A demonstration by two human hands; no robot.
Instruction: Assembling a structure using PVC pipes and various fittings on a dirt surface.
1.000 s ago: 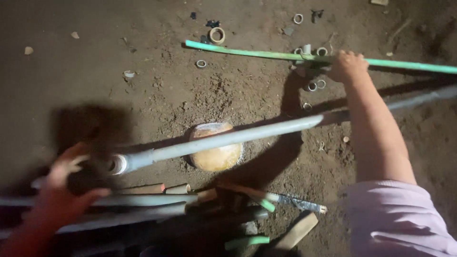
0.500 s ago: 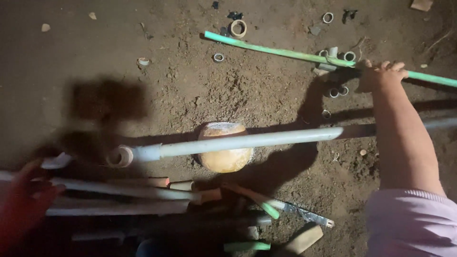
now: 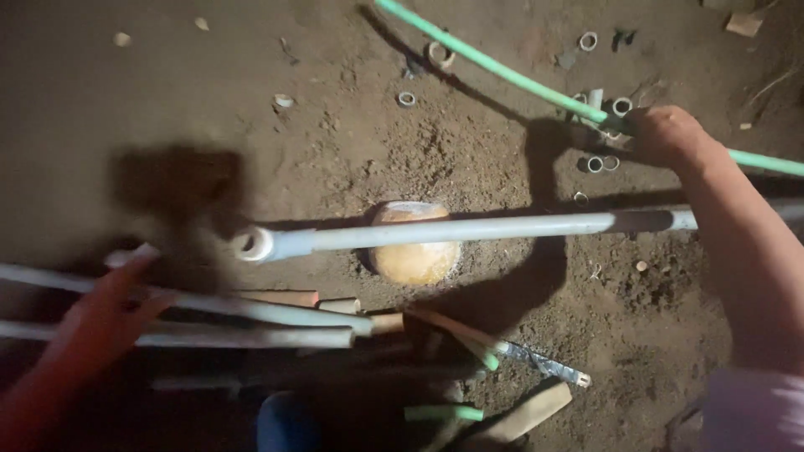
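Gripping the green pipe (image 3: 502, 71) with my right hand (image 3: 666, 134), I have my fingers wrapped shut around it where it slants over the dirt floor (image 3: 167, 92), its far end rising toward the top of the view and the other end running off to the right. My left hand (image 3: 105, 314) lies blurred on the pile of grey pipes (image 3: 251, 322) at the lower left; the fingers look spread across them, but I cannot tell whether they have closed on one.

As for progress, the green pipe is in hand and looks partly raised, judging by the shadow beneath it, while the grey pipes lie in their heap and nothing appears joined.

A long grey pipe (image 3: 469, 230) with a collared open end crosses between my hands, passing over a round yellowish bowl (image 3: 414, 251) set in the soil. Small white pipe rings (image 3: 599, 163) are scattered just beside my right hand, with more farther up. A hacksaw blade (image 3: 544, 364) and short green offcuts (image 3: 444, 413) lie near the bottom. The long grey pipe and the rings crowd the ground under my right arm.
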